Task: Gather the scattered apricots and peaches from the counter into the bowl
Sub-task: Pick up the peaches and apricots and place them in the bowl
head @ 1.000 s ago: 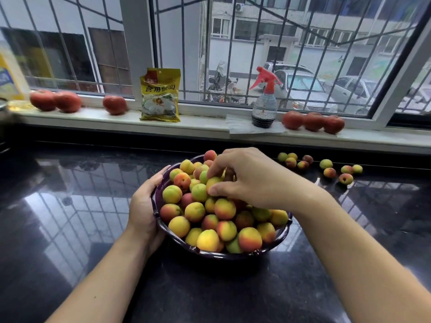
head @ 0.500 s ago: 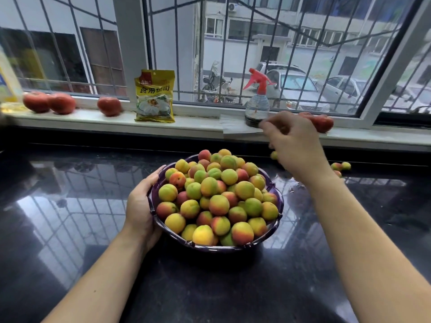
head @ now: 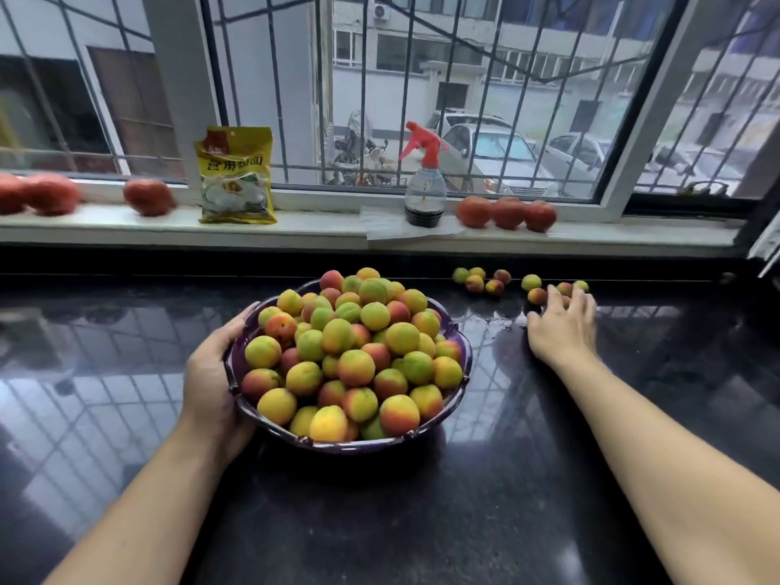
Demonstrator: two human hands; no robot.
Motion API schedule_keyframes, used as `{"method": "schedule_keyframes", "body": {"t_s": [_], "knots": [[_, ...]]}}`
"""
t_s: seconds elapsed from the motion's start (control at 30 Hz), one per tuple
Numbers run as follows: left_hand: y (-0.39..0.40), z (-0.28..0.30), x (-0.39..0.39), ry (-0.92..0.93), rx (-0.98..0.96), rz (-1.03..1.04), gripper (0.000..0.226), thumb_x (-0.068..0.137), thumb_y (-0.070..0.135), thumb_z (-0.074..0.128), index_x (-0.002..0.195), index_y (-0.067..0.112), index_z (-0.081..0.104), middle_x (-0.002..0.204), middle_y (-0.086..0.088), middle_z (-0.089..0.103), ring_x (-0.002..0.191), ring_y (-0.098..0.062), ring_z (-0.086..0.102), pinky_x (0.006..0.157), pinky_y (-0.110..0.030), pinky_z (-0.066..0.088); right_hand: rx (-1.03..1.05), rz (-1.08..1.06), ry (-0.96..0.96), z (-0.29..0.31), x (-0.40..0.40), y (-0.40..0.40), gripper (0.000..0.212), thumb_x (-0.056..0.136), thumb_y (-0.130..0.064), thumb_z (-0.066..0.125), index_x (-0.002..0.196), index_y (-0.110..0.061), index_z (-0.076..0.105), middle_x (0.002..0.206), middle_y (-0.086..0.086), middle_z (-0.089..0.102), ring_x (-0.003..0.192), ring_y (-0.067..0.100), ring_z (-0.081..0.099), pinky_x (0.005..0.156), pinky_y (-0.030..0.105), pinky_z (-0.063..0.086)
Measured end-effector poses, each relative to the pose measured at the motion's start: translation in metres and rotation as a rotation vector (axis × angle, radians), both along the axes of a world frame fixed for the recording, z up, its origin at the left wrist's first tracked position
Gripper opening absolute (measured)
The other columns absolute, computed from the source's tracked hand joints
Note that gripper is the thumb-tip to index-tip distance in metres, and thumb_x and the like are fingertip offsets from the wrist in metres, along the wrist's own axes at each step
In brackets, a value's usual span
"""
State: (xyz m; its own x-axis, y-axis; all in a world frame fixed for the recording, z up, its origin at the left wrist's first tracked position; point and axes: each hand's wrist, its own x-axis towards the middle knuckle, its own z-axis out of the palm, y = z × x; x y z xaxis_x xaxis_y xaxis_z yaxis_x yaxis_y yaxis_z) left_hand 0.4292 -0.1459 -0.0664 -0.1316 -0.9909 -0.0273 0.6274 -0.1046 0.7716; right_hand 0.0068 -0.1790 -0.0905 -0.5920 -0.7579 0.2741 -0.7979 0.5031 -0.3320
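Note:
A dark purple bowl (head: 234,361) stands on the black counter, heaped with yellow, green and red apricots (head: 355,367). My left hand (head: 211,369) cups the bowl's left wall. Several loose apricots (head: 475,283) lie at the back right of the counter under the sill. My right hand (head: 561,327) reaches among the rightmost ones, palm down with fingers spread; its fingertips lie beside an orange apricot (head: 536,296) and cover part of another. It grips nothing that I can see.
On the white window sill (head: 320,230) stand a yellow packet (head: 236,177), a red-topped spray bottle (head: 424,183) on a paper sheet, and red peaches at left (head: 147,197) and right (head: 508,213). The glossy counter (head: 422,521) stretches in front.
My right hand left the top of the fruit pile, swung up and right past the spray bottle, then came down onto the counter by the loose apricots. The left hand stayed on the bowl.

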Motion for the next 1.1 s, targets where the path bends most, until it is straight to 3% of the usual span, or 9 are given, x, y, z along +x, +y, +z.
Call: {"method": "schedule_keyframes", "body": {"t_s": [0.1, 0.2, 0.37, 0.47, 0.6, 0.73, 0.9, 1.0, 1.1], "knots": [[-0.003, -0.004, 0.003, -0.011, -0.011, 0.018, 0.043, 0.110, 0.030, 0.041, 0.130, 0.006, 0.071, 0.135, -0.020, 0.071, 0.128, -0.036, 0.068, 0.116, -0.055, 0.046, 0.027, -0.040, -0.028, -0.002, -0.009, -0.010, 0.064, 0.102, -0.038, 0.043, 0.156, -0.011, 0.022, 0.164, 0.023, 0.013, 0.150, 0.040, 0.013, 0.121, 0.052, 0.021], [-0.001, -0.003, 0.000, -0.009, -0.014, 0.007, 0.044, 0.110, 0.030, 0.041, 0.114, 0.009, 0.080, 0.130, -0.020, 0.073, 0.123, -0.035, 0.071, 0.108, -0.053, 0.055, 0.058, -0.068, -0.016, -0.001, -0.006, -0.014, 0.062, 0.102, -0.030, 0.040, 0.155, -0.005, 0.021, 0.157, 0.026, 0.025, 0.142, 0.043, 0.027, 0.116, 0.051, 0.029], [0.002, 0.000, -0.001, -0.012, -0.009, 0.008, 0.045, 0.110, 0.030, 0.040, 0.116, 0.009, 0.079, 0.131, -0.020, 0.073, 0.124, -0.035, 0.070, 0.108, -0.053, 0.055, -0.033, -0.082, 0.069, 0.001, -0.003, -0.011, 0.043, 0.099, -0.013, 0.042, 0.140, -0.001, 0.039, 0.144, 0.026, 0.034, 0.126, 0.046, 0.039, 0.107, 0.052, 0.038], [0.005, 0.003, -0.002, -0.003, -0.012, -0.022, 0.050, 0.110, 0.031, 0.039, 0.105, 0.012, 0.085, 0.128, -0.019, 0.075, 0.120, -0.034, 0.073, 0.103, -0.051, 0.058, -0.098, -0.080, 0.064, -0.002, -0.006, -0.014, 0.034, 0.102, -0.017, 0.042, 0.130, 0.001, 0.049, 0.140, 0.026, 0.037, 0.124, 0.046, 0.041, 0.107, 0.051, 0.039], [0.001, 0.001, 0.001, 0.008, 0.011, 0.017, 0.044, 0.110, 0.030, 0.041, 0.124, 0.006, 0.075, 0.133, -0.022, 0.072, 0.126, -0.038, 0.069, 0.115, -0.055, 0.046, -0.118, -0.044, 0.051, -0.005, -0.011, -0.016, 0.034, 0.102, -0.021, 0.048, 0.129, 0.000, 0.051, 0.131, 0.028, 0.052, 0.120, 0.045, 0.048, 0.100, 0.049, 0.042], [0.001, 0.000, 0.002, 0.013, 0.020, 0.009, 0.043, 0.109, 0.030, 0.043, 0.129, 0.003, 0.070, 0.133, -0.023, 0.071, 0.126, -0.039, 0.068, 0.118, -0.057, 0.043, -0.409, 0.199, -0.098, 0.028, 0.018, -0.012, 0.032, 0.097, -0.020, 0.062, 0.125, -0.005, 0.063, 0.122, 0.024, 0.064, 0.115, 0.041, 0.056, 0.098, 0.042, 0.043], [0.003, 0.004, 0.000, 0.005, 0.041, 0.022, 0.045, 0.109, 0.031, 0.043, 0.129, 0.002, 0.071, 0.132, -0.023, 0.072, 0.124, -0.038, 0.069, 0.115, -0.055, 0.047, -0.286, 0.847, -0.458, 0.132, 0.112, 0.027, 0.028, 0.096, -0.035, 0.068, 0.123, -0.030, 0.069, 0.110, -0.007, 0.073, 0.103, 0.013, 0.067, 0.091, 0.026, 0.051], [0.004, 0.005, 0.000, 0.016, 0.048, 0.001, 0.044, 0.108, 0.032, 0.043, 0.117, 0.007, 0.079, 0.130, -0.022, 0.073, 0.122, -0.038, 0.071, 0.110, -0.055, 0.053, -0.220, 1.070, -0.452, 0.157, 0.160, 0.058, 0.038, 0.088, -0.041, 0.071, 0.124, -0.028, 0.064, 0.100, -0.010, 0.072, 0.094, 0.005, 0.068, 0.085, 0.019, 0.054], [0.004, 0.007, 0.002, 0.006, 0.048, 0.019, 0.045, 0.108, 0.031, 0.043, 0.130, 0.003, 0.071, 0.132, -0.024, 0.071, 0.125, -0.040, 0.069, 0.114, -0.057, 0.047, -0.215, 1.090, -0.338, 0.152, 0.182, 0.059, 0.028, 0.089, -0.029, 0.076, 0.115, -0.028, 0.066, 0.096, -0.012, 0.072, 0.090, 0.002, 0.068, 0.081, 0.018, 0.054]]}}
